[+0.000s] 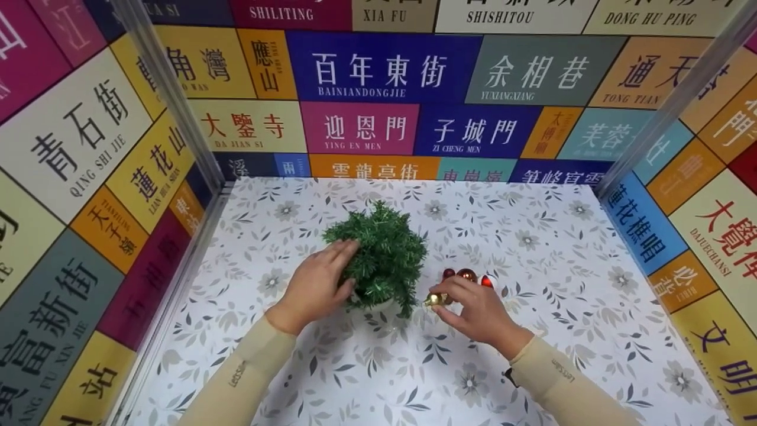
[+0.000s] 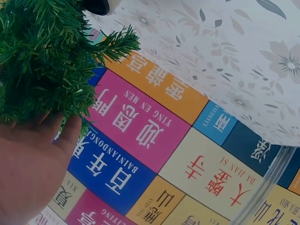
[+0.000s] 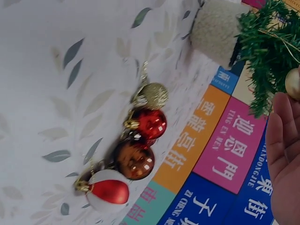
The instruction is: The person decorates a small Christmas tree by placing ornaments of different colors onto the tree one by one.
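One worktop, covered in a white sheet printed with grey leaves and flowers, is enclosed on three sides by walls of coloured panels bearing street and gate names.

One small green tree is seen standing near the middle of the worktop, set in a white fleecy base. Its left side is touched by the left hand, whose fingers are laid nearly straight against the needles; in the left wrist view the palm is seen pressed up to the branches.

The right hand is placed just beside the tree on its right. One gold ball is pinched between its thumb and fingertips, close to the lowest branches; whether the ball touches them cannot be told.

Four further balls are counted lying in a tight cluster on the worktop just behind the right hand: one red-and-white, one brown, one red and one glittered gold. Each is fitted with a gold cap. Five balls are thus recorded in all.
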`<move>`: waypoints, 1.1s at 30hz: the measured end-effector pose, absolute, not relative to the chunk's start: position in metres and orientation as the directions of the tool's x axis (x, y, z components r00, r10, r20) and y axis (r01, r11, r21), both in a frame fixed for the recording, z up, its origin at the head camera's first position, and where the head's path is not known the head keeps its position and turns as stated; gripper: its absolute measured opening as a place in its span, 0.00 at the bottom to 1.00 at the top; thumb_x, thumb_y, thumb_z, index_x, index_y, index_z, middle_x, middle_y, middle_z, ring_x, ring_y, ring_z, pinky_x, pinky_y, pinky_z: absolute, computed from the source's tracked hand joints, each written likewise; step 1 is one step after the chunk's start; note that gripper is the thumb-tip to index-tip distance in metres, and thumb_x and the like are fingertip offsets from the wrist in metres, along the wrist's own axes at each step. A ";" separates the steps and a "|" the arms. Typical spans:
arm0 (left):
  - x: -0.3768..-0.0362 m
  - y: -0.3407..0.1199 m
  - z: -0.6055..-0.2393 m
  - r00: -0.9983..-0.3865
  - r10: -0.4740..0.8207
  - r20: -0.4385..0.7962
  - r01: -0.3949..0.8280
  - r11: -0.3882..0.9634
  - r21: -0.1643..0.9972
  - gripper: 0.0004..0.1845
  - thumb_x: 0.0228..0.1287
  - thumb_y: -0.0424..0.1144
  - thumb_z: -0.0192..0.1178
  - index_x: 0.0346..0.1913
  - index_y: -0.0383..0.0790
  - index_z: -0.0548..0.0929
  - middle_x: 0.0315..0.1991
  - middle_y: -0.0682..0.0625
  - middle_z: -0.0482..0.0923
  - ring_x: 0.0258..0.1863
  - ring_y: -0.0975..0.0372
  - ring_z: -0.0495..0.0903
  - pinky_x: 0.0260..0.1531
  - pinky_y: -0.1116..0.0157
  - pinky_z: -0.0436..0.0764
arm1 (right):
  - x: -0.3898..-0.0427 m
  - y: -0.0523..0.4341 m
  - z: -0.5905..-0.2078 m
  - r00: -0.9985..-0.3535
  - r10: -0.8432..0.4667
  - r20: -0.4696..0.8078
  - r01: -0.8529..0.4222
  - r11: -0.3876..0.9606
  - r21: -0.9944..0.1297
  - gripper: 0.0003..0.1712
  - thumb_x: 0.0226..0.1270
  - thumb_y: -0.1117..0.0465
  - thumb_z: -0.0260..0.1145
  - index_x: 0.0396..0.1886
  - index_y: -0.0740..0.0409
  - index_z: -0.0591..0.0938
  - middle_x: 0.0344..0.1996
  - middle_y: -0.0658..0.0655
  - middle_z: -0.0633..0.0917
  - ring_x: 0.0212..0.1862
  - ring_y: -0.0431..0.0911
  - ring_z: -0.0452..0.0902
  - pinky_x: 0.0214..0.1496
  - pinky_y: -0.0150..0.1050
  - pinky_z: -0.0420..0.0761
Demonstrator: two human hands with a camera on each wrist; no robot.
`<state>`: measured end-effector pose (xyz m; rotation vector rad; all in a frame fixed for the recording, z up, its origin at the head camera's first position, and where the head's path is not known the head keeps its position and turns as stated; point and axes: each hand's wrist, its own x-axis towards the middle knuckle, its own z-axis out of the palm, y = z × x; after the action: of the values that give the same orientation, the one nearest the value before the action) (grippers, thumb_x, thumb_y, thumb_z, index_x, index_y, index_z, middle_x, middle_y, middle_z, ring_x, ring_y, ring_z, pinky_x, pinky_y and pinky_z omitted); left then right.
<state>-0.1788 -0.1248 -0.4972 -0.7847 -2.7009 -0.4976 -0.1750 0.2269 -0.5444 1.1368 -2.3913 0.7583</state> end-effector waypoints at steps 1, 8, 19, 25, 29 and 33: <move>-0.179 -0.124 -0.497 -0.810 0.459 0.365 0.559 0.793 0.242 0.37 0.68 0.47 0.59 0.77 0.42 0.61 0.72 0.43 0.65 0.71 0.51 0.64 0.65 0.50 0.66 | -0.174 0.225 -0.544 -0.588 -0.586 0.558 -0.801 0.519 -0.299 0.17 0.62 0.55 0.73 0.51 0.47 0.85 0.44 0.44 0.83 0.35 0.36 0.82 0.32 0.34 0.81; -0.177 -0.122 -0.498 -0.810 0.444 0.382 0.545 0.810 0.214 0.37 0.67 0.46 0.59 0.77 0.41 0.62 0.73 0.44 0.64 0.72 0.51 0.62 0.67 0.51 0.63 | -0.173 0.210 -0.539 -0.570 -0.577 0.585 -0.814 0.492 -0.308 0.19 0.61 0.55 0.75 0.52 0.44 0.84 0.43 0.42 0.83 0.33 0.37 0.81 0.35 0.31 0.80; -0.173 -0.118 -0.497 -0.787 0.432 0.441 0.551 0.813 0.187 0.37 0.65 0.44 0.61 0.75 0.39 0.65 0.71 0.43 0.66 0.70 0.50 0.65 0.66 0.50 0.65 | -0.170 0.198 -0.534 -0.571 -0.543 0.615 -0.814 0.470 -0.341 0.17 0.61 0.55 0.75 0.50 0.47 0.85 0.42 0.42 0.83 0.33 0.34 0.78 0.33 0.32 0.81; -0.170 -0.116 -0.499 -0.751 0.427 0.504 0.561 0.815 0.145 0.37 0.62 0.46 0.62 0.73 0.39 0.67 0.70 0.41 0.67 0.69 0.48 0.66 0.65 0.49 0.66 | -0.171 0.192 -0.532 -0.562 -0.545 0.623 -0.822 0.449 -0.349 0.17 0.60 0.54 0.76 0.49 0.49 0.85 0.42 0.43 0.84 0.32 0.37 0.80 0.32 0.35 0.82; -0.167 -0.112 -0.500 -0.702 0.419 0.576 0.580 0.805 0.121 0.37 0.58 0.48 0.64 0.70 0.39 0.71 0.69 0.40 0.69 0.67 0.47 0.68 0.63 0.48 0.67 | -0.170 0.188 -0.531 -0.552 -0.547 0.629 -0.830 0.434 -0.351 0.17 0.60 0.54 0.76 0.48 0.51 0.86 0.43 0.43 0.85 0.34 0.37 0.81 0.34 0.32 0.80; -0.162 -0.106 -0.501 -0.629 0.426 0.650 0.622 0.777 0.093 0.34 0.55 0.50 0.66 0.64 0.37 0.77 0.66 0.39 0.72 0.66 0.47 0.70 0.62 0.49 0.68 | -0.169 0.185 -0.530 -0.549 -0.541 0.637 -0.833 0.417 -0.364 0.18 0.58 0.54 0.77 0.48 0.51 0.86 0.42 0.43 0.86 0.34 0.37 0.81 0.34 0.31 0.80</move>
<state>-0.1618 -0.1056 -0.5014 -0.7771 -2.3430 -0.4121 -0.1694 0.1853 -0.5303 1.1698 -2.2536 0.9317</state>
